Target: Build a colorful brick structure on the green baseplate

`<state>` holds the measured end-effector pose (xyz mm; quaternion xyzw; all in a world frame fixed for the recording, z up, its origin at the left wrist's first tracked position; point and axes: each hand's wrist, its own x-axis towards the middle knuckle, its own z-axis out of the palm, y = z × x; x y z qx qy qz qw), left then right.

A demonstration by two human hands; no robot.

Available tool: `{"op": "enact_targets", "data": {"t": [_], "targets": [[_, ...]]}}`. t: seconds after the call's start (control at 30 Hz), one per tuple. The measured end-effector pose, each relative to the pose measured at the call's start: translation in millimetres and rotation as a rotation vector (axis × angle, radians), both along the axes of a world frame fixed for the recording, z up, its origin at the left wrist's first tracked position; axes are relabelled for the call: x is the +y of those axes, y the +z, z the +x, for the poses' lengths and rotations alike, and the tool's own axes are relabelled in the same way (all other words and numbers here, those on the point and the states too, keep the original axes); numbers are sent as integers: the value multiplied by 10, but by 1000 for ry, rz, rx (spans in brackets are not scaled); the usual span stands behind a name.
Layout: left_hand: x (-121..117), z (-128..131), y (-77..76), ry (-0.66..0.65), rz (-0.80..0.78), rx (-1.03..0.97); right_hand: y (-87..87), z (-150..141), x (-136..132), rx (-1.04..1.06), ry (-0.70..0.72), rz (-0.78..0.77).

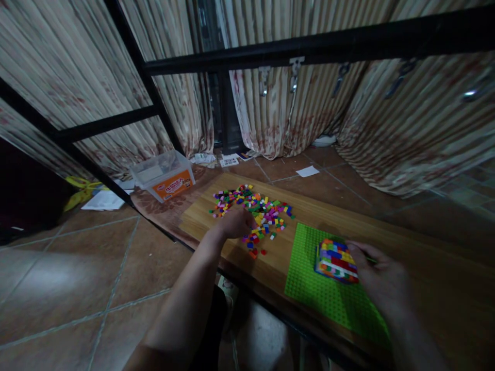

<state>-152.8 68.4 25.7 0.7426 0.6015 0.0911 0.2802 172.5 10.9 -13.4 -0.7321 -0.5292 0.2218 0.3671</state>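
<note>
A heap of small colourful toy bricks (266,206) is spread over the wooden board. My left hand (236,221) reaches into its near side, fingers curled down; what they pinch, if anything, is hidden. To the right lies a bright green studded baseplate (305,273). On it stands a compact model built of toy bricks (335,262), with rows of red, white, yellow, blue and orange. My right hand (382,273) closes on the right end of this model, thumb and index finger against it. The other right fingers are partly hidden.
A clear plastic tub (164,175) with an orange label stands at the board's far left. The wooden board (232,257) ends in a dark front edge. Black metal bars (270,54) with hanging clips cross ahead, before striped curtains (278,118). Paper (308,171) lies on the tiled floor.
</note>
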Motion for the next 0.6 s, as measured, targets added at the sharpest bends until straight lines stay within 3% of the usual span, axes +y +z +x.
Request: {"op": "enact_targets", "data": {"t": [0.3, 0.6], "targets": [[-34, 110, -18, 84, 105, 239, -43, 34, 1, -73, 41, 66], [-93, 259, -114, 30, 169, 299, -5, 7, -4, -101, 73, 56]]}}
